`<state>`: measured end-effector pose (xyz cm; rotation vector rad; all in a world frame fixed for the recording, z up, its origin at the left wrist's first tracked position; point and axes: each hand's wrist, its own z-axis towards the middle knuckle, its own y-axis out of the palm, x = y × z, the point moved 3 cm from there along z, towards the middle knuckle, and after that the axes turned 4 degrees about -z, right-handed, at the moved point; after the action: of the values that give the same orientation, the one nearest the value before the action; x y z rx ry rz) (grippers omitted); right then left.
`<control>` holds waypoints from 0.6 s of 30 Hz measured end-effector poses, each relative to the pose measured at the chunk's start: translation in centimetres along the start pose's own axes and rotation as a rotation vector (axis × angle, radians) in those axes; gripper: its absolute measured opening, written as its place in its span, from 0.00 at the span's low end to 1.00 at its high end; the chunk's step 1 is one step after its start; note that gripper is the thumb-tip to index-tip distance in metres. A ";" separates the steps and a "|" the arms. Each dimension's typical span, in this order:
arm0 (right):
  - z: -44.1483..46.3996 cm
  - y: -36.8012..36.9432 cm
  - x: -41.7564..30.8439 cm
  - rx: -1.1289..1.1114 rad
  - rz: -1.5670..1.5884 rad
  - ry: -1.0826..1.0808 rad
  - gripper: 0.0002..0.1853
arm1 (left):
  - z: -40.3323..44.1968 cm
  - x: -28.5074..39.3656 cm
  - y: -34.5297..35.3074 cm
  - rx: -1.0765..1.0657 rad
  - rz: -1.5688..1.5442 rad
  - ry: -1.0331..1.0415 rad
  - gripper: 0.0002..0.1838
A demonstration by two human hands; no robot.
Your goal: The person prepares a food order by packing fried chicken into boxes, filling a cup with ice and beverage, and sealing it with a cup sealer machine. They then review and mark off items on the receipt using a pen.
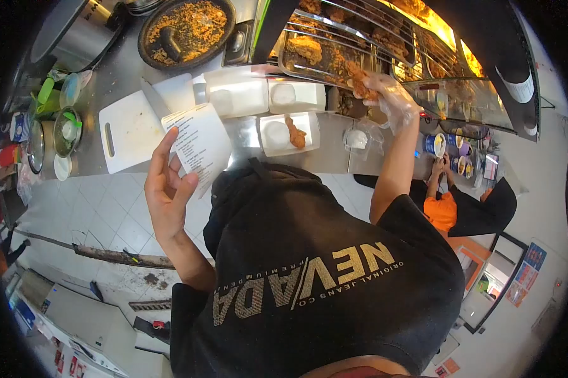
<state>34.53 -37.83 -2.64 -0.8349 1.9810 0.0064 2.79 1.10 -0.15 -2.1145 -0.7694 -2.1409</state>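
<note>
My left hand [167, 195], bare, grips a white carton [199, 142] printed with lines of text, fingers and thumb at its near edge. Inside a clear plastic glove, my right hand [392, 101] reaches to the front of the lit display warmer and holds a piece of fried chicken [361, 84]. More fried chicken [304, 48] lies on the warmer's tray [322, 70]. Below my right hand, an open paper box [309, 123] holds a mound of rice [276, 135] and a chicken piece [295, 132]. Two more open boxes [252, 97] with rice stand behind it.
A white cutting board [129, 132] with a knife [153, 97] lies to the left. Behind it sits a stone mortar [199, 53] with crumbly orange seasoning and a pestle [169, 43]. A clear plastic bag [366, 140] lies at right; a person in orange [440, 211] works beyond.
</note>
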 end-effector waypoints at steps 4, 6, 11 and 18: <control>-4.6 2.6 3.1 -0.220 0.096 -0.116 0.37 | 0.8 0.0 1.4 -0.062 -0.050 -0.017 0.41; -6.1 6.2 5.0 -0.290 0.139 -0.070 0.35 | 1.3 0.2 2.1 -0.104 -0.073 -0.017 0.40; -1.2 15.3 14.5 -0.243 -0.098 0.052 0.34 | 1.8 1.2 4.1 -0.222 -0.227 -0.029 0.42; 0.4 19.1 14.5 0.308 -0.671 -0.150 0.32 | 1.5 1.6 4.5 -0.358 -0.256 -0.007 0.56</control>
<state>19.67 -30.99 -20.21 -1.2084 1.4356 -0.5912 5.67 -1.76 2.73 -2.2939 -0.7404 -2.5754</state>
